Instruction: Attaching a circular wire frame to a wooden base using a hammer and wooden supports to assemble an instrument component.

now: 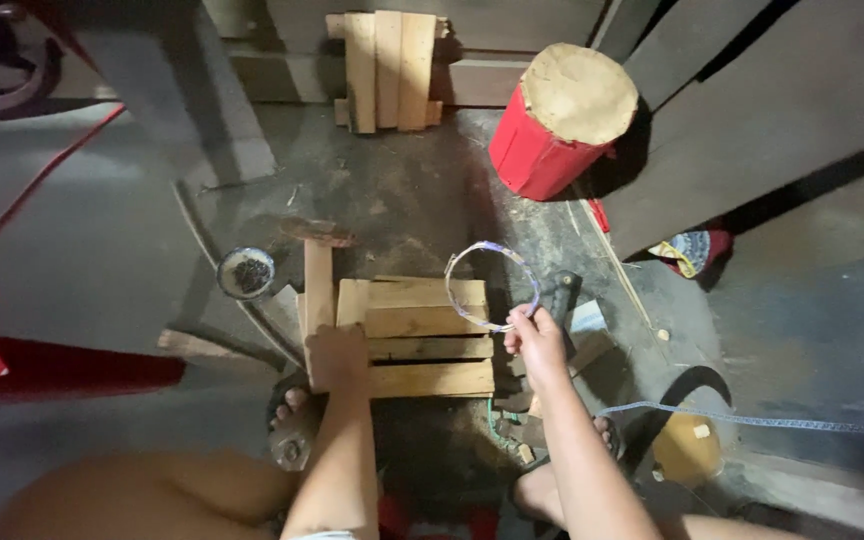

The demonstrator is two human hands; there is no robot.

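From the head camera I look down on a small slatted panel of pale wooden boards point(422, 335) lying flat on the dark, dusty concrete floor point(402, 200), between my two bare feet. My left hand point(337, 358) rests on the panel's near left corner, at the foot of an upright pale wooden strip point(318, 285) that runs along its left edge; the fingers are curled down over the wood, pressing it. My right hand point(535, 340) sits just off the panel's right edge with the fingers pinched narrow on a thin loop of bluish-white strapping band point(490, 285). The loop stands up over the panel's far right corner.

Just beside the strip's far end lies a hammer with a rusty brown head point(318, 232), and left of that a small round metal tin of dark nails point(246, 273). Behind my right hand a dark-handled tool point(562, 295) lies on the floor; I cannot tell what kind. Farther off, well apart from the panel, a red drum with a tan round top point(562, 120) leans against grey boards, and a second stack of pale wooden slats point(389, 70) lies by the wall. A long bluish strap point(752, 420) stretches across the floor at right, near a yellowish round object point(687, 450).
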